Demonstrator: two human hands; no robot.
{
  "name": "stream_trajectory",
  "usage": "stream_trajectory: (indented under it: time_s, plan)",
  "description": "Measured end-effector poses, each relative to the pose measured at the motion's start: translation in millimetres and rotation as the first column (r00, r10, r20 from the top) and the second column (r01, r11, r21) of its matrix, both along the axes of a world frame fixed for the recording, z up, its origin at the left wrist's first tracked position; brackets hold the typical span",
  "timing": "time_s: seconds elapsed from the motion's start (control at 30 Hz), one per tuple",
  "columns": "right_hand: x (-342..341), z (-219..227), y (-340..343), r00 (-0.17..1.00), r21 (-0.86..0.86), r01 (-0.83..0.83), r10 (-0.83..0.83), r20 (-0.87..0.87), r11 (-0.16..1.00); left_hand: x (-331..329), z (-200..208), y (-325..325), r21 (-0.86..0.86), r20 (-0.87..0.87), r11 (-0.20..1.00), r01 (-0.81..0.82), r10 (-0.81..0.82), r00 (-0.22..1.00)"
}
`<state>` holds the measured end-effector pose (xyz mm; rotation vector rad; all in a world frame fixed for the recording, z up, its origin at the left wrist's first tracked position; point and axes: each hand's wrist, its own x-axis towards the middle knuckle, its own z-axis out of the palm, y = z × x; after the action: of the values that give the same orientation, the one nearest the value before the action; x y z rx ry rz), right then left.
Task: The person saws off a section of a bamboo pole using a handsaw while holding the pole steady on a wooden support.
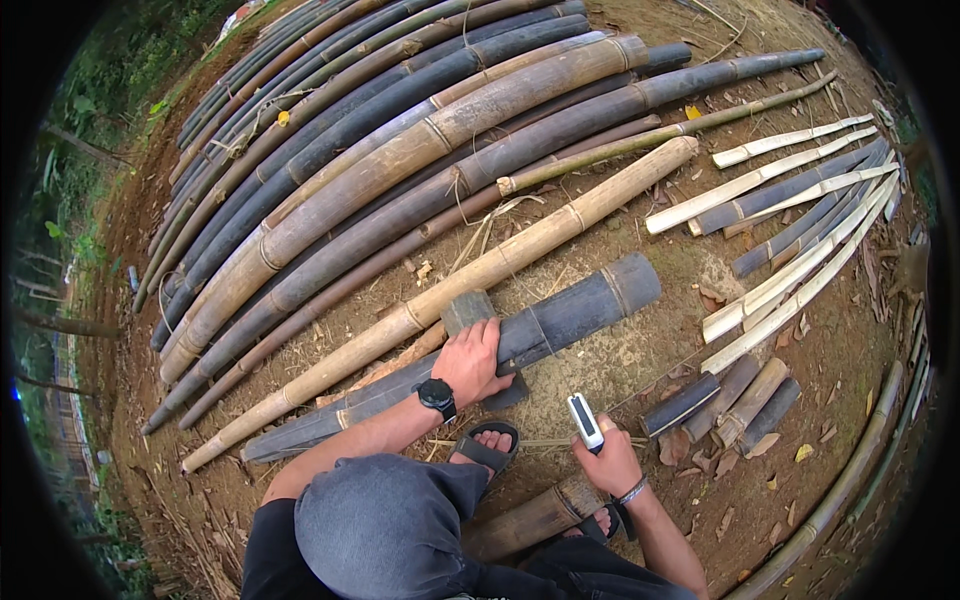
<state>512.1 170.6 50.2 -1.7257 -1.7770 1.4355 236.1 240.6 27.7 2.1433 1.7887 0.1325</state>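
Dark bamboo pole (575,315) aslant under left hand (468,362); white device (585,421) in right hand (611,466)

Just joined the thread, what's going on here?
The person's left hand rests on a dark bamboo pole, which lies over a crosswise bamboo piece. The right hand holds a small white-and-dark object, clear of the pole. Short bamboo lengths and pale split strips lie off to the right.

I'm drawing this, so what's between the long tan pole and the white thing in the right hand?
The head view shows the thick dark bamboo, under the left hand, and some ground.
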Motion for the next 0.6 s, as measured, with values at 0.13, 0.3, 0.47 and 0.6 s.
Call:
stream_trajectory:
  time_s: [0.13, 0.3, 0.47, 0.6]
  plan:
    - [1.9, 7.6, 2.0, 0.999, -0.021, -0.005, 0.005, 0.034, 1.000, 0.0, -0.6, -0.2, 0.004, 0.001, 1.000, -0.002, 0.002, 1.000]
    - [-4.0, 4.6, 7.5, 0.994, -0.050, -0.022, 0.027, 0.104, 0.999, 0.0, -0.3, -2.3, 0.027, -0.005, 1.000, 0.010, -0.010, 1.000]
    - [2.1, 10.0, 1.5, 0.998, -0.057, -0.003, 0.006, 0.060, 0.998, -1.5, -3.6, -1.8, 0.039, -0.012, 0.999, 0.013, -0.013, 1.000]
    - [-2.6, -4.2, 3.9, 0.996, -0.045, 0.011, -0.007, 0.088, 0.999, 1.8, 0.3, -1.7, 0.023, -0.007, 1.000, 0.009, -0.009, 1.000]
